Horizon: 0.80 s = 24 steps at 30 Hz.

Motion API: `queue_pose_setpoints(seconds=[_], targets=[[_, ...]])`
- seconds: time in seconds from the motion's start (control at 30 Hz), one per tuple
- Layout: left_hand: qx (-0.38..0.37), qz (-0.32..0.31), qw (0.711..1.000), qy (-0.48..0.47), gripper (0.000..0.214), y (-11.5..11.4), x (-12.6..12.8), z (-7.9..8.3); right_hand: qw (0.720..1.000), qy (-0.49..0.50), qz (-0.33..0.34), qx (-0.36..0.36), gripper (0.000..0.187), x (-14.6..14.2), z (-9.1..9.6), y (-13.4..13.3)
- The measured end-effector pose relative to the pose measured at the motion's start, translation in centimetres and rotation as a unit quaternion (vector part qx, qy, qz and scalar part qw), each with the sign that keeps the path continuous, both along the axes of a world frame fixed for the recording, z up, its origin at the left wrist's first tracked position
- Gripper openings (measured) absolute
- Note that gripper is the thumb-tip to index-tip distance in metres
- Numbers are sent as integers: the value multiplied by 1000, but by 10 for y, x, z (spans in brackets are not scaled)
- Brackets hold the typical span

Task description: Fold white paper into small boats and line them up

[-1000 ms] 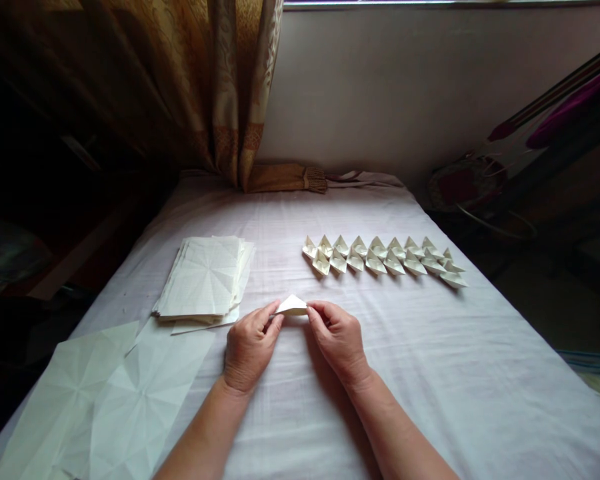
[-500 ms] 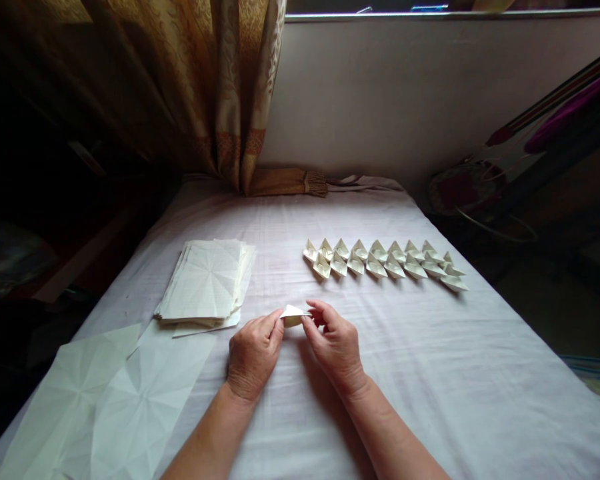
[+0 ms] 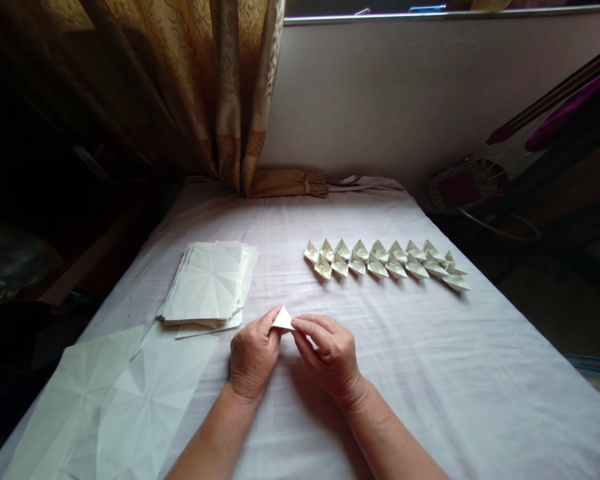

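Note:
Between my two hands, above the middle of the cloth, is a small piece of folded white paper [image 3: 283, 319] with a pointed triangular top. My left hand [image 3: 255, 353] is closed on its left side, with the thumb along its edge. My right hand [image 3: 330, 350] pinches its right corner between thumb and fingers. Beyond my right hand stand two rows of folded paper boats [image 3: 379, 268], each with pointed ends. To the left lies a stack of creased paper sheets [image 3: 203, 283].
Loose creased sheets [image 3: 145, 407] overlap at the front left. A pale cloth [image 3: 410, 387] covers the table. A gold curtain [image 3: 233, 100] hangs at the back left, its hem near a brown fringed cloth [image 3: 290, 183] by the wall [image 3: 380, 93].
The folded paper has turned so that its triangular point stands upward. My right hand has shifted slightly left and regripped its right corner; my left hand has stayed nearly in place.

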<state>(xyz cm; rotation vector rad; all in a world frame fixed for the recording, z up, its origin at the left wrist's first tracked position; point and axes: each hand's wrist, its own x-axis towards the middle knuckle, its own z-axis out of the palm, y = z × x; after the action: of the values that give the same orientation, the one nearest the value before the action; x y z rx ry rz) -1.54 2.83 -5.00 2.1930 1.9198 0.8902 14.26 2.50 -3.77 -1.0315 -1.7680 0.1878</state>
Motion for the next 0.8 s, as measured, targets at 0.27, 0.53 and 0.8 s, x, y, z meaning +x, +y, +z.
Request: queue_pose_setpoints(seconds=[0.27, 0.53, 0.8], targets=[[0, 12, 998, -65, 21, -1, 0, 4, 999, 8, 40, 3, 16, -3, 2, -2], [-6, 37, 993, -111, 18, -1, 0, 4, 998, 8, 56, 7, 18, -9, 6, -6], [-18, 34, 988, -147, 20, 0, -1, 1, 998, -3, 60, 0, 19, -9, 6, -6]])
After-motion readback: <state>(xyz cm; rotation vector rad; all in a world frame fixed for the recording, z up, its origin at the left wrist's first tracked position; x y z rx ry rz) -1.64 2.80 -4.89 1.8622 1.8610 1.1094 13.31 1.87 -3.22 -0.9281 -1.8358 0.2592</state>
